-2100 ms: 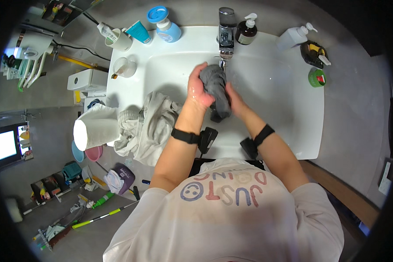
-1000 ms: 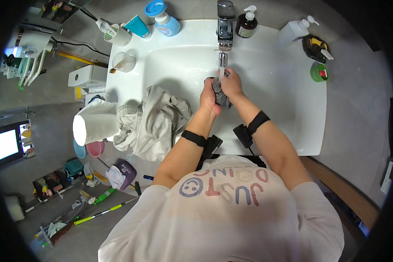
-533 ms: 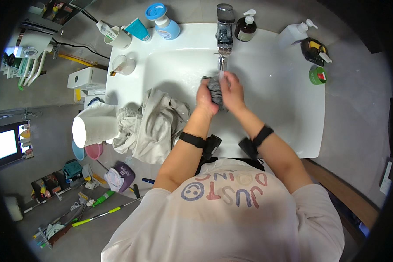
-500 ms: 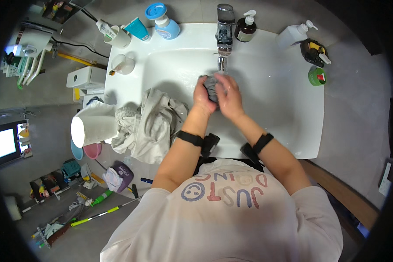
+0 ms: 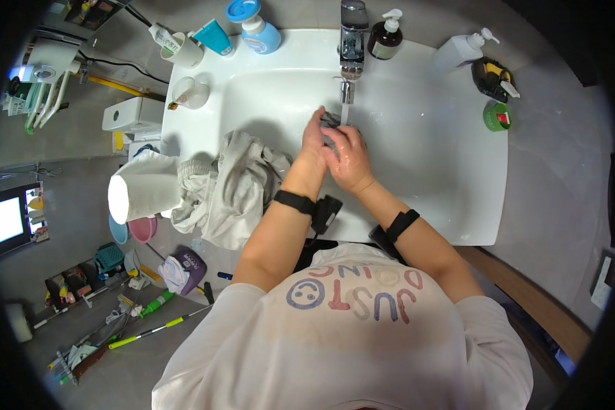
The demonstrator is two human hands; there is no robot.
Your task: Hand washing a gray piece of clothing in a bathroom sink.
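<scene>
Grey cloth (image 5: 331, 120) sits between left grip (image 5: 313, 135) and right grip (image 5: 350, 161).

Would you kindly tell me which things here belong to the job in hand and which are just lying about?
In use: gray cloth, left hand, right hand, running tap, sink.

Lying about: pale garment (untouched, role unclear), blue pump bottle, brown pump bottle, teal tube, green tub.

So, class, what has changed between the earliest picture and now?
The right hand has moved left, in front of the cloth. The cloth, earlier showing lengthwise between both hands, is now mostly hidden. No clear release shows. The left hand remains beside it; garment and tap stayed put.
</scene>
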